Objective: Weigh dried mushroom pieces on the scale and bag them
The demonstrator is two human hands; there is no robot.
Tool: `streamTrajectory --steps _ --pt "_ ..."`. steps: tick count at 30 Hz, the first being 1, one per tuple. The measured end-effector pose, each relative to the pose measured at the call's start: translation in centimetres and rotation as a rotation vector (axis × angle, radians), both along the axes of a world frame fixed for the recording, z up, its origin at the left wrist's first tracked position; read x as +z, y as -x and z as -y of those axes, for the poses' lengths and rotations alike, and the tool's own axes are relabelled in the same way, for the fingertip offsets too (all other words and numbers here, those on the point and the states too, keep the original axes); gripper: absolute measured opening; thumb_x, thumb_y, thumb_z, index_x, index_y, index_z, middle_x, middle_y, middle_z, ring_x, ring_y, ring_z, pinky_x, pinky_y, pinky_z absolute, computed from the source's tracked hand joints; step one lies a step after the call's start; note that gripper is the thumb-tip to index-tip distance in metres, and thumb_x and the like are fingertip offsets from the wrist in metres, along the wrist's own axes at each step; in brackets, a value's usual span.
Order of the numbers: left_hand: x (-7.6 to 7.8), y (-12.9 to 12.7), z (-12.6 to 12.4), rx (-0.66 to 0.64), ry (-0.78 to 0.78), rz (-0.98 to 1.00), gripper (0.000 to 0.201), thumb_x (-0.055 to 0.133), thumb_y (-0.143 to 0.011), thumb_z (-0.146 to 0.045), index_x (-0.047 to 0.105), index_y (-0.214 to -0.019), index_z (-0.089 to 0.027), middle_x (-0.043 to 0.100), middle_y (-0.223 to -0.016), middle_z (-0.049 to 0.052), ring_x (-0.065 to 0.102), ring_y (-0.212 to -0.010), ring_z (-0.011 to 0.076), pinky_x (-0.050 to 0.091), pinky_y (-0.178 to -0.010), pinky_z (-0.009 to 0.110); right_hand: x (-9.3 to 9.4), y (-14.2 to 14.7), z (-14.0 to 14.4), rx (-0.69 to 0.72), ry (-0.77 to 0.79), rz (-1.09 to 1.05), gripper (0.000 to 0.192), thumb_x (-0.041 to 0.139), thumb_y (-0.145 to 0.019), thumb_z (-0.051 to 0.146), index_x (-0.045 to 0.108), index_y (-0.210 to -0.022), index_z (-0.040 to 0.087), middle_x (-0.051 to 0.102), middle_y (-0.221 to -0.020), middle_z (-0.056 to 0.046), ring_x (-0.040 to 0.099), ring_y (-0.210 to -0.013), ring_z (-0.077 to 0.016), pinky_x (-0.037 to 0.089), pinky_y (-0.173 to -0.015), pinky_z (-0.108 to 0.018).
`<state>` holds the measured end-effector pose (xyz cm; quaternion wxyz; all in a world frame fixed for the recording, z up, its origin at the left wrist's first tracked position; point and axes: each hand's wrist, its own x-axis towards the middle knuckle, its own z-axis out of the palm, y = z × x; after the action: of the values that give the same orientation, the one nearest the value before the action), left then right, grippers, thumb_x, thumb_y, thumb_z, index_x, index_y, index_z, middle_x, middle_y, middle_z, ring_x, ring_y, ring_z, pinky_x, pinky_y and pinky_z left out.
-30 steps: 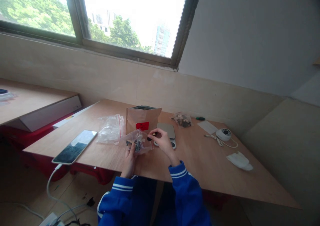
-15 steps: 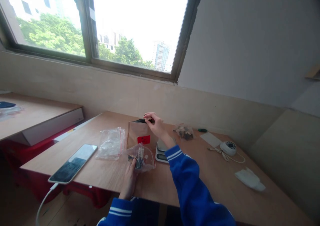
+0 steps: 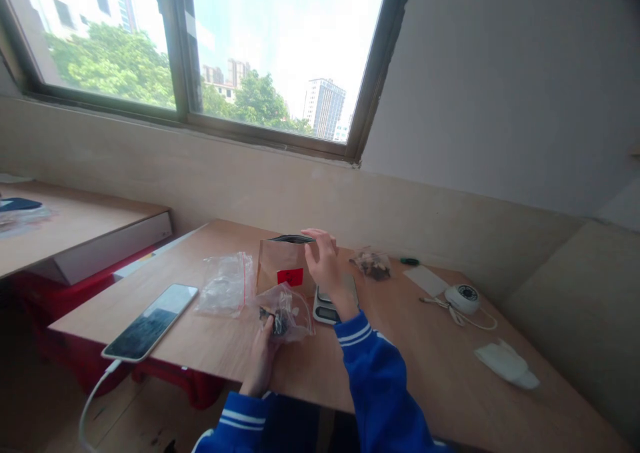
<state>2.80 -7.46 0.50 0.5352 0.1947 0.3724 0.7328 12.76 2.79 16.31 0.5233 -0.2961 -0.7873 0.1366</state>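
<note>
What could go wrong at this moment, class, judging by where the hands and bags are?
1. The right hand is at the open top of the upright brown paper bag; a nudge might tip it over.
2. The left hand pinches the small clear bag near the table's front edge; dark pieces could spill out.
3. The phone lies close to that edge with its cable hanging; a snag could pull it off.

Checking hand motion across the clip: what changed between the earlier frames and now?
The right hand left the clear bag, where it pinched a small dark piece a second ago, and went up to the open mouth of the brown paper bag, where it is now. No piece shows in it any more. The left hand stays on the clear bag. Phone and scale unmoved.
</note>
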Motion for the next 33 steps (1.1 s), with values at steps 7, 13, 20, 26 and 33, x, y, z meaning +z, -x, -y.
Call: streamTrajectory --steps 7,13,20,26,33 --pt "-1.7 0.7 -0.2 0.001 0.053 0.046 0.044 0.066 -0.062 -0.042 0.063 -0.1 -0.019 0.069 -0.102 0.01 0.063 -0.096 0.0301 0.051 -0.08 0.043 -5.6 -1.7 2.9 0.194 0.425 0.068 0.022 0.041 -0.082 0.011 0.06 -0.077 0.02 0.063 -0.077 -0.001 0.059 -0.074 -0.0156 0.045 -0.072 -0.027" --pt "-2.1 0.3 -0.3 0.012 0.018 -0.062 0.037 0.069 -0.063 -0.035 0.063 -0.095 -0.017 0.068 -0.098 0.007 0.063 -0.094 0.0247 0.051 -0.082 0.037 -9.6 -1.0 3.3 0.375 0.597 0.257 0.019 0.058 -0.08 0.016 0.063 -0.099 0.02 0.067 -0.095 -0.004 0.063 -0.086 -0.0191 0.048 -0.077 -0.03" --pt "-3.3 0.6 -0.7 0.015 0.008 -0.126 0.041 0.074 -0.063 -0.039 0.067 -0.097 -0.018 0.069 -0.101 0.006 0.063 -0.096 0.0256 0.051 -0.085 0.037 -10.9 -0.4 2.7 0.428 0.63 0.229 0.038 0.063 -0.08 0.026 0.058 -0.118 0.026 0.064 -0.113 -0.005 0.064 -0.088 -0.0187 0.051 -0.075 -0.03" --pt "-4.2 0.9 -1.0 0.03 0.028 -0.25 0.035 0.074 -0.063 -0.042 0.069 -0.084 -0.015 0.071 -0.087 0.007 0.065 -0.089 0.0266 0.05 -0.082 0.036 -10.6 -0.6 2.9 0.423 0.637 0.179 0.026 0.064 -0.078 0.023 0.067 -0.104 0.022 0.07 -0.098 -0.004 0.065 -0.084 -0.0195 0.05 -0.076 -0.032" --pt "-4.1 0.6 -1.0 0.023 0.051 -0.148 0.052 0.07 -0.067 -0.046 0.063 -0.107 -0.014 0.069 -0.104 0.011 0.064 -0.099 0.0267 0.049 -0.089 0.042 -11.9 -1.2 1.7 0.256 0.665 -0.041 0.015 0.061 -0.075 0.021 0.071 -0.085 0.017 0.072 -0.09 -0.006 0.066 -0.084 -0.0216 0.05 -0.082 -0.036"
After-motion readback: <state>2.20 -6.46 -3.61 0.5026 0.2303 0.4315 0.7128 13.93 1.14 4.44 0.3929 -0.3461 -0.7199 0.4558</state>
